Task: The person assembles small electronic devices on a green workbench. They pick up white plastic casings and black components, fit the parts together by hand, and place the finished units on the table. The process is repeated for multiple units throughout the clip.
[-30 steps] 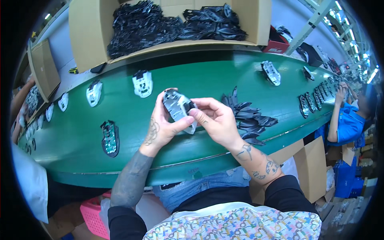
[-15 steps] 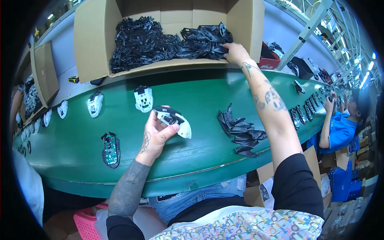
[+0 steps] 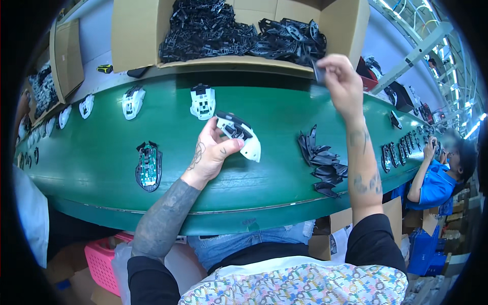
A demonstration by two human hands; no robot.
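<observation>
Your right hand (image 3: 345,86) has come up out of the cardboard box (image 3: 134,38) since half a second ago, and now it's pinching a dark piece (image 3: 319,72) just off the box's near right corner. That piece is pretty blurred, so can't make out its shape. Your left hand (image 3: 209,152) is gripping the white-and-black shell (image 3: 240,134) above the green work surface (image 3: 264,185), some fingers hidden behind it. Box top's cut off by the frame. On the green you've got a circuit board unit (image 3: 148,165) left of your hand and a fanned pile of black parts (image 3: 323,165) to the right. Someone in a blue shirt (image 3: 432,183) sits far right; pink basket (image 3: 101,264) lower left, partly cropped by clear plastic (image 3: 123,264).
</observation>
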